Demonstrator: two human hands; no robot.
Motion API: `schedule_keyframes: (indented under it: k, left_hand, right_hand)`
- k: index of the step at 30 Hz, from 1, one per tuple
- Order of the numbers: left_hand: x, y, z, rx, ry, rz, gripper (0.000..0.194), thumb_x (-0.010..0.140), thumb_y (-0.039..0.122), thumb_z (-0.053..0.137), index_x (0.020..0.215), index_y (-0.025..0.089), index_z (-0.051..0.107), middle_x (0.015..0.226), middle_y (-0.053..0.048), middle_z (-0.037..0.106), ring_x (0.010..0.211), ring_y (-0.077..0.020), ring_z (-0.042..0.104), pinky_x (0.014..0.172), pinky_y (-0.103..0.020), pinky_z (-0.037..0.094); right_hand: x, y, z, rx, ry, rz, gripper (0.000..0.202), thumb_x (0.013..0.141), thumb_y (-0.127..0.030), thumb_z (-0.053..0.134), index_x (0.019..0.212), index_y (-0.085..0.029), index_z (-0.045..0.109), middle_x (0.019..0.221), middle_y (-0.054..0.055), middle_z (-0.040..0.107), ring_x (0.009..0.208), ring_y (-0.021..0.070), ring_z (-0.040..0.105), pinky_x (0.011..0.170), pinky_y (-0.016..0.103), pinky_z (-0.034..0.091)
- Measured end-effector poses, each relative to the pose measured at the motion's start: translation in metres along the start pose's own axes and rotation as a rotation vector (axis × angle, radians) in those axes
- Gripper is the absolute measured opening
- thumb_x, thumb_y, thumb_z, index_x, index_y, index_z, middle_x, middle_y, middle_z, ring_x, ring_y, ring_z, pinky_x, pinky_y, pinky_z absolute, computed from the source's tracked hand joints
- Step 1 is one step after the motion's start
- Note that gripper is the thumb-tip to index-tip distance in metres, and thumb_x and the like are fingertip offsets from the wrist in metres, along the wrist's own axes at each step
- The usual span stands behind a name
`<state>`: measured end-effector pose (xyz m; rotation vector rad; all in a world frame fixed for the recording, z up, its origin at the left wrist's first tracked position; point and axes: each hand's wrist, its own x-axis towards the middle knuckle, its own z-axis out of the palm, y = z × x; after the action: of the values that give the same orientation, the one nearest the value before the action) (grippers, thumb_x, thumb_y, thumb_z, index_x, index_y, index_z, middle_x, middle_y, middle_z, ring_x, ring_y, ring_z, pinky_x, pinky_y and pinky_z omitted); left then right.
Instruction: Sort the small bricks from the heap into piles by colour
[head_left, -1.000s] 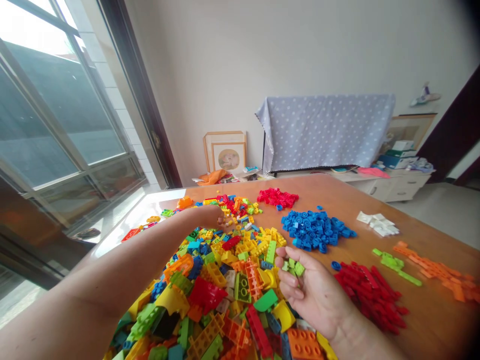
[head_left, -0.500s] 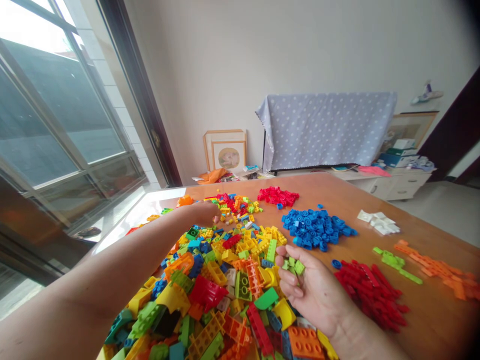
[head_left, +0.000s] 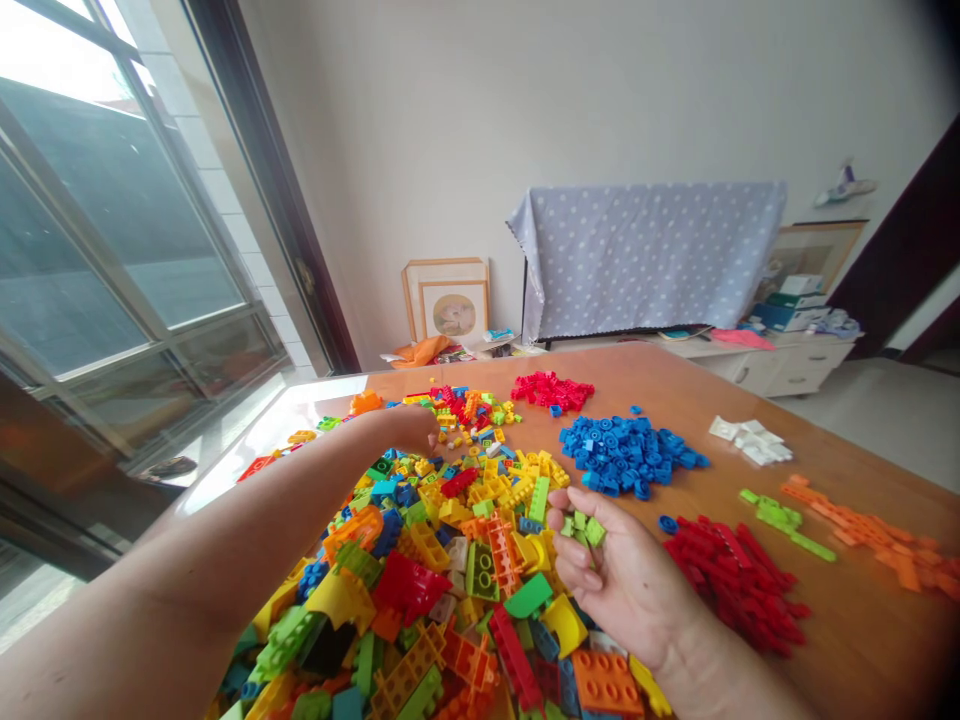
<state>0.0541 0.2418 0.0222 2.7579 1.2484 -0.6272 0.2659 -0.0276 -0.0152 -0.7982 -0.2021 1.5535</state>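
Observation:
My right hand (head_left: 611,565) is palm up over the near right side of a large mixed pile of toy building bricks (head_left: 442,560). Its curled fingers cup several small light green bricks (head_left: 583,528). My left arm stretches across the pile, and my left hand (head_left: 420,430) is at the far side, beside small mixed bricks (head_left: 469,405). Most of its fingers are hidden behind the wrist and back of the hand, so I cannot see whether it holds anything.
On the brown table (head_left: 637,375) lie sorted heaps: small red bricks (head_left: 553,391), blue bricks (head_left: 626,455), white bricks (head_left: 752,440), long red bricks (head_left: 735,580), orange pieces (head_left: 870,525) and light green pieces (head_left: 780,515). A polka-dot cloth (head_left: 652,260) hangs behind; a glass window stands left.
The whole view has shifted slightly. My left hand stays at the far side of the pile, and my right hand still cups the light green bricks.

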Motion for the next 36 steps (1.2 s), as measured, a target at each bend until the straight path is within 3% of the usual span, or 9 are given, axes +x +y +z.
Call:
schedule_keyframes:
  k: [6,10,15,18,21,24,29,33,36]
  left_hand:
    - [0.005,0.0,0.0,-0.103,0.001,-0.005,0.017,0.062,0.028,0.075,0.077,0.02,0.075,0.084,-0.007,0.071,0.079,-0.024,0.061,0.073,-0.033,0.048]
    - [0.003,0.009,-0.004,-0.288,0.055,0.069,0.02,0.069,0.031,0.07,0.084,0.018,0.07,0.082,-0.004,0.069,0.076,-0.0197,0.06,0.063,-0.026,0.045]
    - [-0.016,0.062,-0.025,-0.528,0.135,0.305,0.03,0.084,0.046,0.065,0.097,0.019,0.066,0.086,0.0,0.067,0.076,-0.0142,0.06,0.062,-0.022,0.045]
    - [-0.037,0.105,-0.04,-0.748,0.08,0.568,0.026,0.083,0.04,0.072,0.096,0.018,0.067,0.084,0.0,0.068,0.074,-0.0131,0.061,0.063,-0.023,0.045]
    - [-0.049,0.131,-0.048,-0.849,-0.022,0.653,0.022,0.083,0.032,0.073,0.099,0.018,0.068,0.087,-0.002,0.071,0.076,-0.0124,0.063,0.066,-0.023,0.047]
    - [-0.043,0.132,-0.05,-0.826,0.073,0.621,0.019,0.086,0.029,0.068,0.101,0.017,0.069,0.088,-0.002,0.072,0.075,-0.0121,0.063,0.066,-0.022,0.047]
    - [-0.004,0.109,-0.047,-0.466,0.283,0.323,0.021,0.089,0.024,0.058,0.106,0.018,0.068,0.094,-0.001,0.072,0.079,-0.0141,0.065,0.067,-0.022,0.049]
    - [0.029,0.096,-0.044,-0.292,0.325,0.201,0.024,0.087,0.025,0.058,0.106,0.019,0.072,0.097,-0.006,0.073,0.087,-0.0206,0.067,0.075,-0.028,0.051]
    - [0.052,0.095,-0.04,-0.159,0.329,0.165,0.027,0.083,0.026,0.065,0.108,0.022,0.075,0.107,-0.009,0.073,0.104,-0.0263,0.065,0.087,-0.033,0.051]
  right_hand:
    - [0.0,-0.001,0.0,0.004,-0.003,-0.005,0.011,0.093,-0.023,0.063,0.091,-0.013,0.067,0.079,0.002,0.063,0.046,0.0041,0.04,0.037,0.017,0.028]
    - [0.001,0.0,0.0,0.029,-0.017,0.008,0.016,0.096,-0.027,0.061,0.09,-0.013,0.066,0.077,0.002,0.062,0.046,0.0041,0.041,0.037,0.017,0.028]
    - [0.001,0.002,0.002,0.033,-0.021,0.054,0.026,0.101,-0.033,0.056,0.096,-0.01,0.068,0.08,0.007,0.065,0.048,0.0045,0.044,0.039,0.015,0.029]
    - [0.001,0.003,0.005,0.047,-0.001,0.071,0.026,0.101,-0.034,0.056,0.1,-0.011,0.067,0.083,0.009,0.067,0.05,0.0055,0.046,0.039,0.015,0.03]
    - [0.001,0.001,0.006,0.08,0.009,0.068,0.022,0.101,-0.032,0.055,0.1,-0.013,0.066,0.083,0.01,0.068,0.05,0.0059,0.047,0.039,0.014,0.029]
    - [0.0,-0.001,0.005,0.093,0.006,0.049,0.021,0.1,-0.03,0.055,0.104,-0.012,0.066,0.08,0.007,0.066,0.049,0.0053,0.045,0.039,0.014,0.028]
    - [0.0,-0.002,0.005,0.063,0.05,0.029,0.016,0.095,-0.024,0.057,0.103,-0.012,0.065,0.077,0.004,0.064,0.046,0.0053,0.041,0.037,0.016,0.026]
    - [0.001,-0.001,0.004,0.036,0.14,-0.037,0.01,0.093,-0.019,0.058,0.098,-0.013,0.064,0.076,0.002,0.063,0.045,0.005,0.039,0.037,0.017,0.024]
    - [0.002,-0.001,0.003,0.042,0.156,-0.071,0.011,0.094,-0.021,0.057,0.097,-0.013,0.064,0.075,0.002,0.062,0.045,0.005,0.039,0.037,0.017,0.024]
